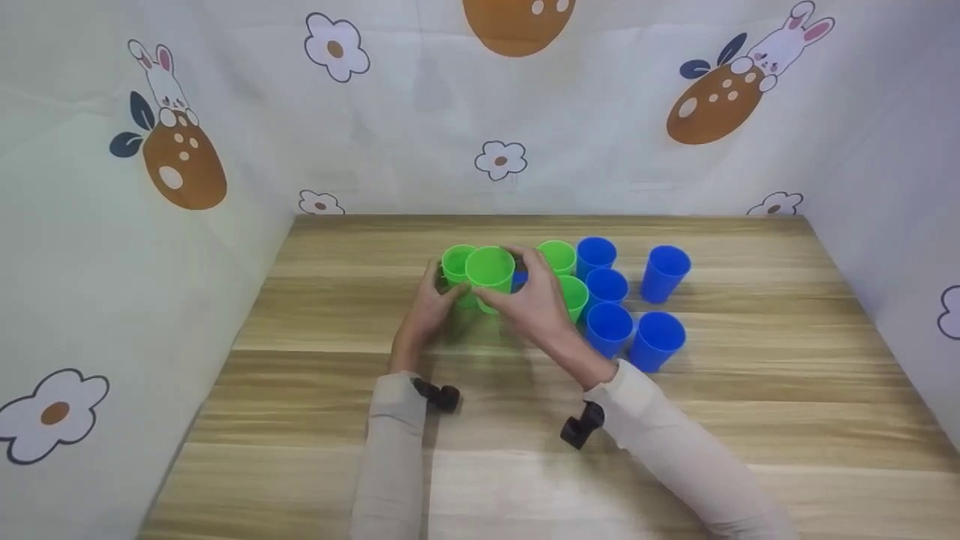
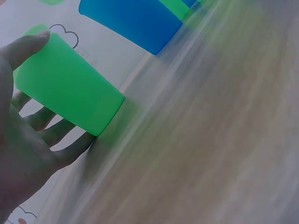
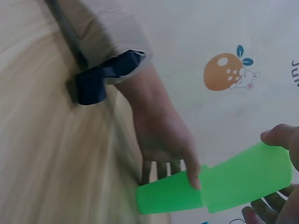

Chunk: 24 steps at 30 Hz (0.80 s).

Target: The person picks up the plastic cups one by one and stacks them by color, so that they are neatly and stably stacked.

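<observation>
My left hand (image 1: 427, 307) holds a green cup (image 1: 459, 262) upright on the table, thumb near its rim and fingers round its far side. In the left wrist view, the base of this left-hand cup (image 2: 70, 84) appears to rest on the wood. My right hand (image 1: 536, 296) grips a second green cup (image 1: 491, 268) between thumb and fingers, just right of the first. From the right wrist view, the right-hand cup (image 3: 247, 177) sits higher than the other, their edges overlapping in sight. Part of a blue cup (image 1: 520, 280) shows behind the right hand.
Two more green cups, one farther back (image 1: 557, 256) and one nearer (image 1: 574, 295), stand right of my right hand, partly hidden. Several blue cups (image 1: 609, 326) stand beside them, with two (image 1: 665, 271) farther right. A printed cloth (image 1: 420, 112) surrounds the wooden table (image 1: 315, 322).
</observation>
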Tool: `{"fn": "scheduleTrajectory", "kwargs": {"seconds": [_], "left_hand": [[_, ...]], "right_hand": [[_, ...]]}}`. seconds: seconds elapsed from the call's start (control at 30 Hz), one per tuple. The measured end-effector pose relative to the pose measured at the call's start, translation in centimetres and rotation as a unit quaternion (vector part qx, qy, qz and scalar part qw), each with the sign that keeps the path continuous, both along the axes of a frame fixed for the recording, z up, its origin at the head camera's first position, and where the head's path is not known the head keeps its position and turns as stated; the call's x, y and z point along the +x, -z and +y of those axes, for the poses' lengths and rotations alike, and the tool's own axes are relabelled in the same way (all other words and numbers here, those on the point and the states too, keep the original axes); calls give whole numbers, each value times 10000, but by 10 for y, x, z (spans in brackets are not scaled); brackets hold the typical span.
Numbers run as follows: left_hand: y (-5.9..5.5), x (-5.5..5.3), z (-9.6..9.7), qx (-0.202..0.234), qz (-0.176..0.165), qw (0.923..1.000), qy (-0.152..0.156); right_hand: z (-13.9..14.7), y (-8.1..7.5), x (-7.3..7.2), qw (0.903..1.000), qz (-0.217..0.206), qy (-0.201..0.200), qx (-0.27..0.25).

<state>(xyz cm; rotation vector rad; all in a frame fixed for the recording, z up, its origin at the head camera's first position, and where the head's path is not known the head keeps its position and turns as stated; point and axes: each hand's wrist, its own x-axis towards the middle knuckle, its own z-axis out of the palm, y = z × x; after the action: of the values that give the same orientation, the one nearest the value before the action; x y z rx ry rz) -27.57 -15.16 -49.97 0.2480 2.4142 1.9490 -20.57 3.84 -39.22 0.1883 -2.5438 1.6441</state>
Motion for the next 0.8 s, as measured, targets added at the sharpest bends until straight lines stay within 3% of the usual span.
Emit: {"fn": "scheduleTrajectory", "kwargs": {"seconds": [0.17,0.33,0.57,0.8], "left_hand": [[0,0,0,-25,-33,10000,-35],[-1,1,-2,-65,-130,9999,-25],[-1,0,-1,-69,-138,9999,-56],[0,-1,-1,-124,-179,9997,-86]], "right_hand": [[-4,-21,-9,9998,-31,-140,-154],[-13,-32,-21,9988,176,-336,-325],[-25,-33,-36,9967,-69,-541,-596],[-35,-22,-53,9956,-180,-596,-694]]}}
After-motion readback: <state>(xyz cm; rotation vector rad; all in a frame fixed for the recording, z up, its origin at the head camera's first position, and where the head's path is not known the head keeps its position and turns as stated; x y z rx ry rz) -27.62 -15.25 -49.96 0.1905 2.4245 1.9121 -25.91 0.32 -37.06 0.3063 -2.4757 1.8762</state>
